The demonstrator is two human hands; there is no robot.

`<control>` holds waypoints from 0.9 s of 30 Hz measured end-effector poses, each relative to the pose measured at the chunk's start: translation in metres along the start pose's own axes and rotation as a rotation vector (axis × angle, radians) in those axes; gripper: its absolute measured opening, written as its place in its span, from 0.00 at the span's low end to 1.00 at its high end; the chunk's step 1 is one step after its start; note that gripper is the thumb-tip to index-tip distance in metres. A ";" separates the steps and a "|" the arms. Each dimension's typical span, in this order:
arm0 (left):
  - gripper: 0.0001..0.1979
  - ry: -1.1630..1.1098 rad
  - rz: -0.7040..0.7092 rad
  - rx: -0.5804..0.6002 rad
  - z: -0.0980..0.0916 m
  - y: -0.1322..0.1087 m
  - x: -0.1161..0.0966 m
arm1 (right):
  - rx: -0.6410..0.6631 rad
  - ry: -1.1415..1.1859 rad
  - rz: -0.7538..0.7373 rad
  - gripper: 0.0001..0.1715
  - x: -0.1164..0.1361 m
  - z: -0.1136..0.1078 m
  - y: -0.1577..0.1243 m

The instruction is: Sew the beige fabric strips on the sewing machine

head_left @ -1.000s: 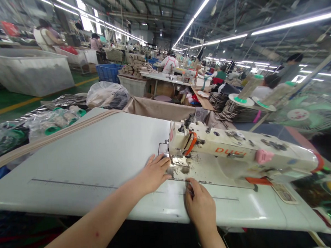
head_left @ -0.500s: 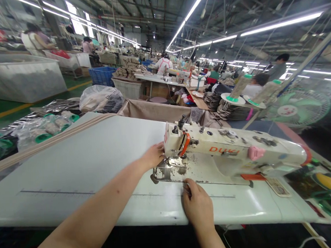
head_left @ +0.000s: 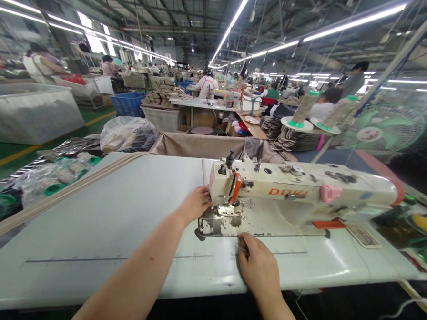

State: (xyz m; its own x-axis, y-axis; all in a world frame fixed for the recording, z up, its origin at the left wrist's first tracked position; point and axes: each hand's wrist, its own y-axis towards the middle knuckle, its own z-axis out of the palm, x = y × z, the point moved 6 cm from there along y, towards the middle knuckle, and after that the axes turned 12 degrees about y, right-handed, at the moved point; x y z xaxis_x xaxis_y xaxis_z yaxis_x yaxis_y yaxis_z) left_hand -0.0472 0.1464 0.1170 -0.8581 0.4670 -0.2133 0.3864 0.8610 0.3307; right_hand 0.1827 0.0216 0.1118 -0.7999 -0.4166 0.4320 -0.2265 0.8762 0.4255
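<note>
A white sewing machine (head_left: 293, 184) with orange lettering stands on the pale table. My left hand (head_left: 196, 202) is at the left of its head, fingers bent together by the needle area. A narrow beige fabric strip (head_left: 204, 168) runs up the table from those fingertips, and the fingers appear closed on it. In front of the machine's worn bed plate (head_left: 234, 223), my right hand (head_left: 259, 262) rests with curled fingers. Something small and dark shows between its thumb and fingers, too hidden to name. The presser foot (head_left: 226, 210) lies between the two hands.
Long beige strips (head_left: 68, 191) lie along the table's left edge. A printed ruler line (head_left: 75, 261) crosses the table front. Thread cones (head_left: 306, 108) and a green fan (head_left: 373, 133) stand at the right. Bagged cones (head_left: 57, 180) lie left, a fabric-lined bin (head_left: 198, 142) beyond.
The beige strip has come into sight behind my left fingertips. My left hand has shifted slightly toward me and left; my right hand stays nearly still. The view has tilted a little.
</note>
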 end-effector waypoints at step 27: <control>0.06 -0.101 -0.341 0.096 -0.008 -0.065 -0.050 | -0.021 -0.003 0.007 0.20 0.000 0.000 -0.002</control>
State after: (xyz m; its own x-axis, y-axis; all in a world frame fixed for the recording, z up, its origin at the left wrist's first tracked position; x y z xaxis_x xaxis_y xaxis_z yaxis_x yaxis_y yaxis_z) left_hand -0.0317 0.0653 0.1137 -0.9070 0.1636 -0.3880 0.1181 0.9833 0.1386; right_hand 0.1829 0.0199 0.1111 -0.8033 -0.4092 0.4327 -0.2086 0.8738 0.4392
